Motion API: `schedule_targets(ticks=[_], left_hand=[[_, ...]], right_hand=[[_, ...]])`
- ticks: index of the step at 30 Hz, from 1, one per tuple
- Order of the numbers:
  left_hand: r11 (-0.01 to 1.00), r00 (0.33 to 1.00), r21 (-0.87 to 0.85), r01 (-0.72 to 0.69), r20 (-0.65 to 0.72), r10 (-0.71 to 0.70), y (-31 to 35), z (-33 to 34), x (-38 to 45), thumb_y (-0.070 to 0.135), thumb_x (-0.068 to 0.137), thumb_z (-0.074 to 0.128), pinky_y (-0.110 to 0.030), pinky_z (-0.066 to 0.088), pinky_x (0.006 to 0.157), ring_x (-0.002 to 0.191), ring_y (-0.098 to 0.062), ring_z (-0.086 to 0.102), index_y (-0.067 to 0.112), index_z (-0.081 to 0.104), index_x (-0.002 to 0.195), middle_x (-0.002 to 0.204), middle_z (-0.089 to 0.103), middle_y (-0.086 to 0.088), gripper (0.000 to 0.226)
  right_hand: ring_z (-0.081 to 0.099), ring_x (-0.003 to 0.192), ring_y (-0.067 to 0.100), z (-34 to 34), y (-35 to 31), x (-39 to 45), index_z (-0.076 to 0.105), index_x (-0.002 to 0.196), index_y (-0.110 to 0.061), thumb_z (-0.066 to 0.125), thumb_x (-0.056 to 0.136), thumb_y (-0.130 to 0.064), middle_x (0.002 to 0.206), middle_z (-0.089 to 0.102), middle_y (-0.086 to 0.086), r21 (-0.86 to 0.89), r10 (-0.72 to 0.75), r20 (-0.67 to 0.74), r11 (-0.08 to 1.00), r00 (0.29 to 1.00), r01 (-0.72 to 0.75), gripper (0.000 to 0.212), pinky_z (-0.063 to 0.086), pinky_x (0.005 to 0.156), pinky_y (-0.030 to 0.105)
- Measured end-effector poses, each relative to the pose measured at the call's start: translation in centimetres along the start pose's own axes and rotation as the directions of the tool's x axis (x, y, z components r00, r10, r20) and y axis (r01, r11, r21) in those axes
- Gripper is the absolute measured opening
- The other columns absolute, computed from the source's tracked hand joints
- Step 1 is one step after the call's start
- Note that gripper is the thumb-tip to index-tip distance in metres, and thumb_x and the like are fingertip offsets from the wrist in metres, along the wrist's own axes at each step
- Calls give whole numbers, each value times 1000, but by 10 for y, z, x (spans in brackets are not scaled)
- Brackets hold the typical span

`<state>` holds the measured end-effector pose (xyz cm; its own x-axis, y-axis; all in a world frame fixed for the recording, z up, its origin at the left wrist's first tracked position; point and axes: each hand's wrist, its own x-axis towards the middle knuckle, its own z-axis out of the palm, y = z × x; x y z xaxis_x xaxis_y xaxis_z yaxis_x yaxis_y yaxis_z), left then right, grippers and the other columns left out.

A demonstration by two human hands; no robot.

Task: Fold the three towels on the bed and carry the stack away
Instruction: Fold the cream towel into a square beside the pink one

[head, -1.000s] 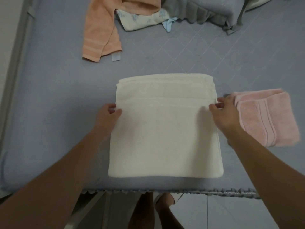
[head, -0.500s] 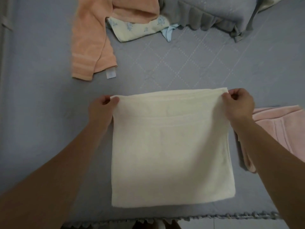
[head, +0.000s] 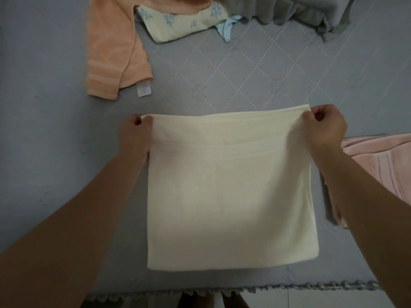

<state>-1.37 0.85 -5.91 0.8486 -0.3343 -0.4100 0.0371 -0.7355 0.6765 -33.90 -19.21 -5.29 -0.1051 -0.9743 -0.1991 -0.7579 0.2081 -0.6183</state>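
Grey-blue quilted bedding with stitched diamond lines covers the bed (head: 255, 70), whose ruffled near edge runs along the bottom of the view. A cream towel (head: 231, 196) lies folded into a rough square near that edge, around the middle. The left hand (head: 133, 132) pinches the towel's far left corner between thumb and curled fingers (head: 145, 119), and the right hand (head: 322, 127) pinches the far right corner the same way, fingers (head: 310, 115) pressed together on the cloth. The far edge is lifted slightly between the two hands; the rest rests flat.

A pink towel (head: 382, 165) lies folded toward the bed's right edge, just beside the cream one, partly hidden behind the right forearm and cut off by the frame. An orange towel (head: 111, 52) sprawls unfolded toward the far left corner, its top cut off, a white label at its hem. Beside it lies a pale floral cloth (head: 178, 25), partly under the orange towel, and a grey ruffled pillow (head: 289, 12) at the far edge, only partly in view.
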Motion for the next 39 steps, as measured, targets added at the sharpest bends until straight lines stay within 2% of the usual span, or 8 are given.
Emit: schedule_targets(ticks=[7,12,17,20,22,30,34,39], left_hand=[[973,972,-81,215,111,-205,-10,0,-2,21,86,63,-33,42,64,75,-21,55,18,57,70,74,57,-4,17],[981,990,152,-122,-55,132,-11,-8,-13,18,81,62,-29,46,83,102,-25,56,12,56,117,115,57,-11,37],[587,724,457,-669,219,654,-14,13,-76,23,94,46,-46,21,116,148,-35,21,10,37,148,159,23,-19,56],[306,523,444,-842,530,667,-23,56,-112,32,99,32,-51,18,119,150,-31,15,15,27,153,162,18,-13,56],[228,523,501,-835,595,610,-37,69,-103,41,100,25,-52,17,119,151,-29,12,19,22,154,164,14,-8,59],[380,774,711,-592,369,515,-81,12,-29,45,98,29,-55,7,119,151,-32,7,23,10,156,164,8,-10,64],[364,716,682,-634,340,610,-44,31,-59,30,96,37,-58,9,118,150,-33,9,13,13,155,163,10,-16,66],[261,598,583,-770,515,614,-80,76,-137,45,98,31,-52,10,120,151,-29,6,23,10,156,165,6,-8,65]], right_hand=[[65,92,31,0,11,6,69,99,-10,52,87,-22,98,71,10,-163,93,52,983,994,-84,24,52,85,38],[57,113,34,-5,9,-7,57,121,-7,50,91,-18,121,63,17,-132,72,95,989,993,-59,33,43,98,37],[20,146,40,4,-6,-85,23,150,1,43,88,-23,157,24,24,-316,-484,285,767,827,558,70,14,117,48],[7,150,35,47,-12,-132,17,153,-3,35,94,-31,162,11,18,-230,-582,535,597,612,769,68,7,120,52],[-1,151,28,68,-1,-136,11,155,-6,32,97,-36,164,4,12,-267,-566,604,520,561,811,68,5,121,50],[-9,151,24,58,42,-85,-2,155,-9,30,94,-53,164,-6,9,-472,-490,461,570,739,672,82,-4,120,47],[-5,150,33,49,22,-97,2,153,0,35,93,-43,163,-2,19,-481,-388,346,709,854,516,81,-3,119,53],[-4,151,28,45,65,-152,5,155,-7,28,98,-43,164,-2,14,-311,-592,636,390,495,867,71,7,119,53]])
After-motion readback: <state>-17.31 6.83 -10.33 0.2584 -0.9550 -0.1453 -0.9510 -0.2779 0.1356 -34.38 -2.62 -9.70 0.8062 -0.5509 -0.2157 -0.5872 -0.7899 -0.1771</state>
